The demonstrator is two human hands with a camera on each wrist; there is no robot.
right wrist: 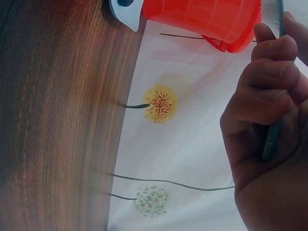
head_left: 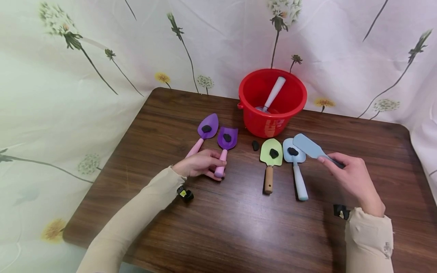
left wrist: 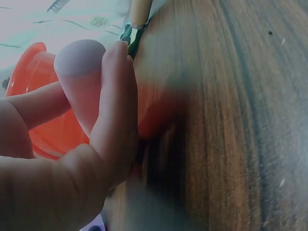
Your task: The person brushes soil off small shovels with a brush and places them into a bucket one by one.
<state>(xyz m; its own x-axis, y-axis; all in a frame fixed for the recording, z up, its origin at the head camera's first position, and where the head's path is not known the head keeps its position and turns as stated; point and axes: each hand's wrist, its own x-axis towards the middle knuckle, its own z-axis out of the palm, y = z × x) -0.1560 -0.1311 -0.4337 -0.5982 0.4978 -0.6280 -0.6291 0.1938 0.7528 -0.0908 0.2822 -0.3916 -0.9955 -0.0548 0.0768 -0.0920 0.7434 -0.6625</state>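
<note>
My left hand grips the pink handle of a square-ended purple toy shovel, and in the left wrist view the handle's end shows between thumb and fingers. A pointed purple trowel lies just left of it, its handle partly behind that hand. In my right hand is a flat blue spatula, held by its handle with the blade over the edge of a light blue shovel. Curled fingers wrap its handle in the right wrist view. Dark lumps sit on the shovel blades.
A red bucket stands at the back with a white-handled tool inside. A green shovel with a wooden handle lies in front of it, beside a loose dark lump. Flowered cloth hangs behind the brown table.
</note>
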